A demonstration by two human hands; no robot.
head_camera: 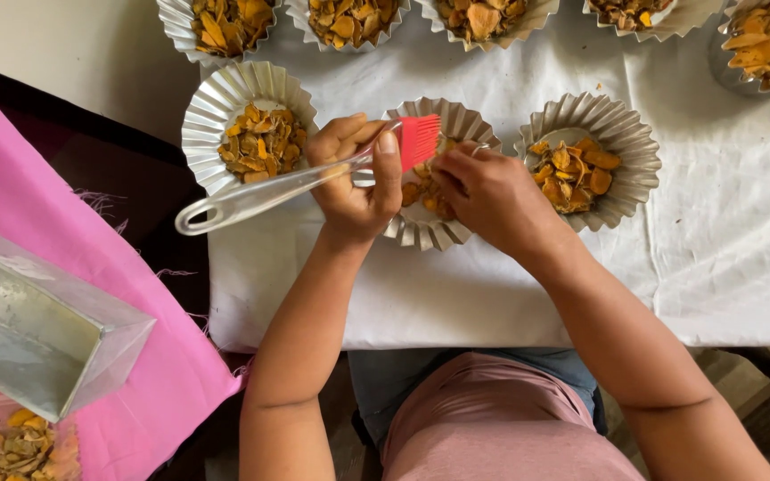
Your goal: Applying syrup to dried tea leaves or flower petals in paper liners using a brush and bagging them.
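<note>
Two bare hands are meeting over the fluted silver foil cup [421,227] at the middle of the frame, which is sitting on a white cloth [510,285] and holding orange-yellow dried slices [421,191]. The left hand [354,183] is curling closed around the clear plastic handle of a pastry brush with red silicone bristles [419,140], the thumb pressing along the handle so the bristle end is pointing over the cup while the long looped handle is sticking out toward the left of the frame. The right hand [490,191] is lying palm down across the cup's right half, its fingers bent in toward the slices; whether they are pinching a piece cannot be told, since the fingertips are hidden against the other hand.

To either side, a matching cup at centre left [211,116] and another at centre right [630,178] are carrying similar heaps, apparently lined up within easy reach. More filled cups are running along the top edge [180,22]. At lower left, a rectangular metal tin [28,334] is resting tilted on a pink cloth [20,196], kept apart from the row.
</note>
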